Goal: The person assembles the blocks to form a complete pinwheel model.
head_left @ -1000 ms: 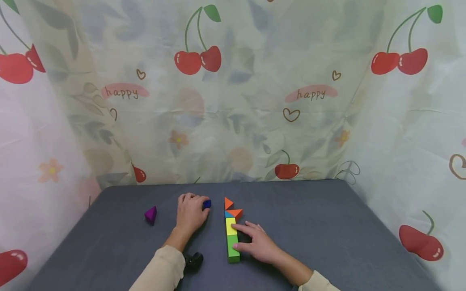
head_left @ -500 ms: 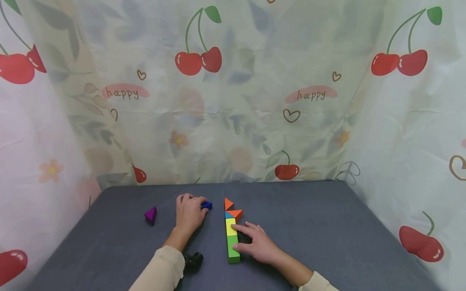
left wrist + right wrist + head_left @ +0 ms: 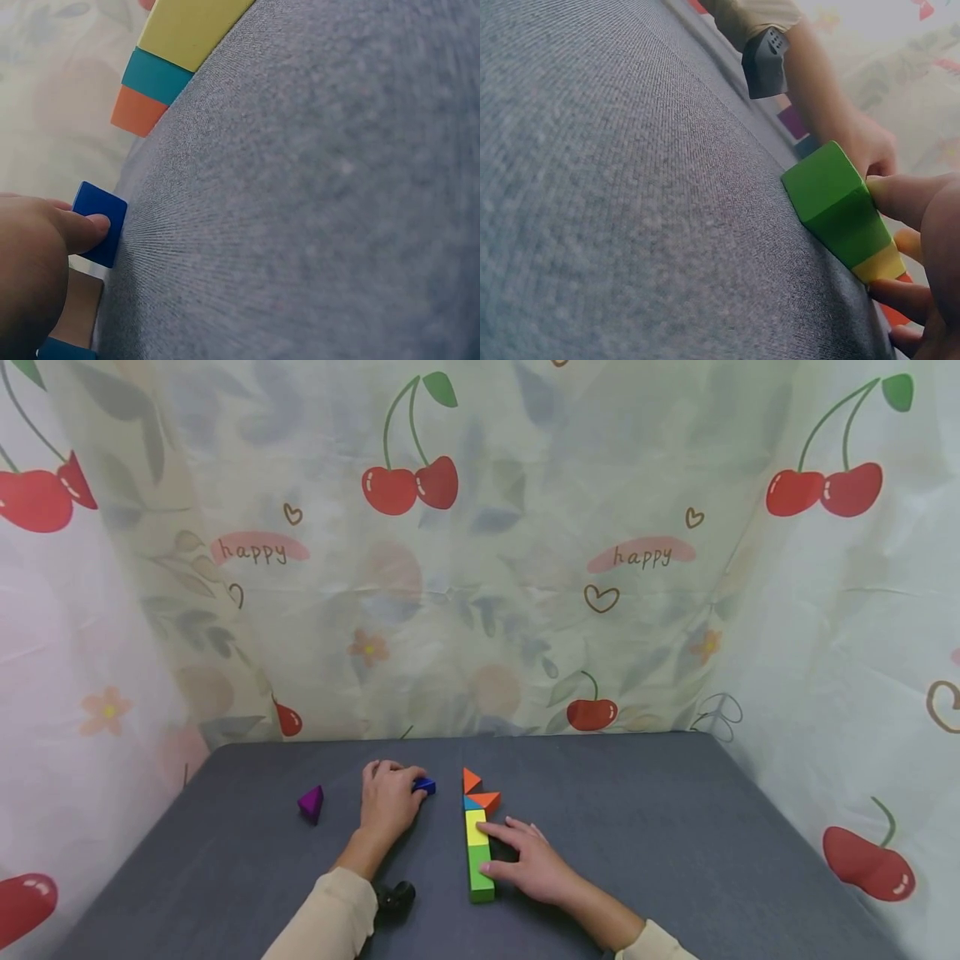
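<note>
My left hand point(image 3: 388, 793) pinches a small dark blue wedge block point(image 3: 426, 786), low over the table. In the left wrist view the thumb lies on the blue block's face point(image 3: 94, 199); the other fingers are mostly hidden. A row of blocks stands to its right: a green block point(image 3: 481, 883), a yellow block point(image 3: 474, 837), a light blue triangle point(image 3: 470, 803) and two orange triangles at the far end, one orange triangle point(image 3: 470, 780) behind the other. My right hand point(image 3: 536, 864) rests against the row's right side, extended thumb at the green block, index fingertip at the yellow one.
A purple triangular block point(image 3: 311, 804) lies on the dark grey table point(image 3: 637, 827), left of my left hand. Behind that hand, the left wrist view shows a tan block point(image 3: 84, 300) and a teal block point(image 3: 66, 350). A patterned curtain point(image 3: 480, 610) surrounds the table.
The dark blue block has been turned in my left fingers and now shows a flat wedge shape. That hand has shifted slightly left. My right hand and the row have stayed put.
</note>
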Tool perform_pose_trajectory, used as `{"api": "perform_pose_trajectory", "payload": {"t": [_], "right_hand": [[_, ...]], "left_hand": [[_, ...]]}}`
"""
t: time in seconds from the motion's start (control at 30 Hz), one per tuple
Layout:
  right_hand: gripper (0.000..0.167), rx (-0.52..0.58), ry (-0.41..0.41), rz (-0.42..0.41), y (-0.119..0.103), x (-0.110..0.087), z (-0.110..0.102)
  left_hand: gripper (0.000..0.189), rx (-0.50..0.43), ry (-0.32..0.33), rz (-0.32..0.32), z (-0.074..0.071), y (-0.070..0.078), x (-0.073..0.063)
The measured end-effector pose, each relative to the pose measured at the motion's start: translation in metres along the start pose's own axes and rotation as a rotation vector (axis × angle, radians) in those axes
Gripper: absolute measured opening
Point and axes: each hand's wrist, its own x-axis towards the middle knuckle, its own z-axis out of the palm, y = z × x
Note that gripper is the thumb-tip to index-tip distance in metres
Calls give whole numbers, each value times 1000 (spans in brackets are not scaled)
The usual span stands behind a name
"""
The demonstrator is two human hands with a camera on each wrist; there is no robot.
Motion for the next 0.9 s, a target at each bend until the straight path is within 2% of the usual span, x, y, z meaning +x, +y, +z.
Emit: {"api": "perform_pose_trajectory", "payload": {"t": [0.23, 0.67, 0.9], "right_hand": [[57, 4, 0, -16, 1, 0, 0], [58, -1, -2, -13, 3, 1, 1], [57, 2, 1, -6, 2, 1, 1]], "left_hand": [[24, -31, 33, 23, -3, 1, -3], [24, -39, 24, 54, -2, 2, -7], [24, -44, -13, 69, -4, 4, -4]]}}
